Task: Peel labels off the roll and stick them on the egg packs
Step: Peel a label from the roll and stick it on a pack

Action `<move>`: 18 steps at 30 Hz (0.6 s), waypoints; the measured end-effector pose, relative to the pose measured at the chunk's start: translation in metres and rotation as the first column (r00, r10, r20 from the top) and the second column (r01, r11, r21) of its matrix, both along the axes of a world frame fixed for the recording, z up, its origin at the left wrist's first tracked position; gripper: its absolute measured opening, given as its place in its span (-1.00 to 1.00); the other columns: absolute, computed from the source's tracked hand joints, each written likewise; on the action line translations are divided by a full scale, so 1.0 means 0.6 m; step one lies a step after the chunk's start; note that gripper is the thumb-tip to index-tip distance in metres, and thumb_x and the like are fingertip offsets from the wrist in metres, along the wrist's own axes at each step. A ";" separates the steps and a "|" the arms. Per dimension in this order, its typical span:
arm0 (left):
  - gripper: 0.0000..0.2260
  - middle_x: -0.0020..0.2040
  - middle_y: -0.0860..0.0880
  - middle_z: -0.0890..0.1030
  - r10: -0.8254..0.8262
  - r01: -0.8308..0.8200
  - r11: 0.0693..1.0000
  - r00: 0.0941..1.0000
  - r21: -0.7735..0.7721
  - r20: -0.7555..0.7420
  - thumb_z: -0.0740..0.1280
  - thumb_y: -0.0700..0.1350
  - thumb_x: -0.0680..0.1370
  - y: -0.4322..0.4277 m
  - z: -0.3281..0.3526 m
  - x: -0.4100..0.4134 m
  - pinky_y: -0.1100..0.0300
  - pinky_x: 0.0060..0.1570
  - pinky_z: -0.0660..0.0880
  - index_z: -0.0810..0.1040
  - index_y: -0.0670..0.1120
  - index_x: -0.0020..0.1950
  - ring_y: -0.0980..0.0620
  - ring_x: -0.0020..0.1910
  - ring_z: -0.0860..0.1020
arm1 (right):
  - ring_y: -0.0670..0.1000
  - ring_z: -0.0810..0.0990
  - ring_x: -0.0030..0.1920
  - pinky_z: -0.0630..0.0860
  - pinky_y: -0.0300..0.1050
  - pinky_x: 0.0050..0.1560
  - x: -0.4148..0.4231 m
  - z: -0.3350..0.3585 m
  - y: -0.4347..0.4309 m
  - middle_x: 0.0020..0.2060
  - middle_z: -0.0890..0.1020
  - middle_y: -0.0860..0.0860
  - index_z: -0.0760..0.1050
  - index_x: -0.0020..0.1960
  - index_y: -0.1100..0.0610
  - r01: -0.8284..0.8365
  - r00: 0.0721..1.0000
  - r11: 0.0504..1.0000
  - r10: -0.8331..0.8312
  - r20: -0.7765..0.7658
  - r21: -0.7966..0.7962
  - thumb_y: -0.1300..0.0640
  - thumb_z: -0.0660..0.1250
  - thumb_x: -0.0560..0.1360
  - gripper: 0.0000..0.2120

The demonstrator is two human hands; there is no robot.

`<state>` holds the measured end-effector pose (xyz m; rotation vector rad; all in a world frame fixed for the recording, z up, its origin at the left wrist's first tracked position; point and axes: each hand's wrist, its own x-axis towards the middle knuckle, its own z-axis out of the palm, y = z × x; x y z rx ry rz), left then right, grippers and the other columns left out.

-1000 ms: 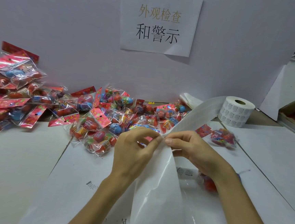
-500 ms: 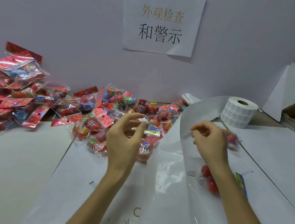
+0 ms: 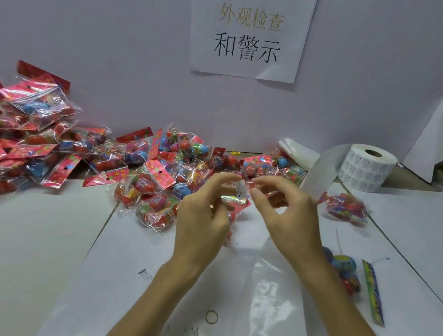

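Your left hand [image 3: 202, 219] grips an egg pack [image 3: 235, 201], the peeled label [image 3: 241, 190] at its index tip; your right hand [image 3: 283, 213] curls just beside it, though I cannot tell if it pinches. Set one label edge down first, then smooth it flat. Beyond: heaped packs [image 3: 42, 147] on the white table [image 3: 33, 258], the roll [image 3: 366, 168] at right, a wall sign [image 3: 251, 31].

"What covered the table [image 3: 18, 270]?"

"White paper sheets, laid edge to edge."

"And on them?"

"A sprawling heap of red-topped clear cellophane egg packs [image 3: 145, 166] along the back and left. A white roll of printed labels [image 3: 366, 167] stood at the right rear, with one loose red pack [image 3: 345, 207] near it. A crinkled clear plastic sheet [image 3: 265, 292] lay at the near middle."
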<state>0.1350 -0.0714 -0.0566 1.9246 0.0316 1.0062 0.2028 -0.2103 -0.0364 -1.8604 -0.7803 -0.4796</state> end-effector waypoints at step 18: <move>-0.61 0.25 0.04 0.58 0.295 -0.295 0.954 0.895 0.052 -0.334 0.24 -0.29 0.60 0.038 -0.012 0.011 0.17 -0.11 0.46 0.40 -0.02 0.39 -0.04 0.01 0.60 | -0.10 0.68 -0.30 0.67 -0.03 -0.13 0.014 -0.025 -0.002 -0.17 0.66 -0.18 0.38 0.29 -0.19 -0.149 0.977 0.948 0.097 -0.191 -0.283 0.06 0.36 0.59 -0.67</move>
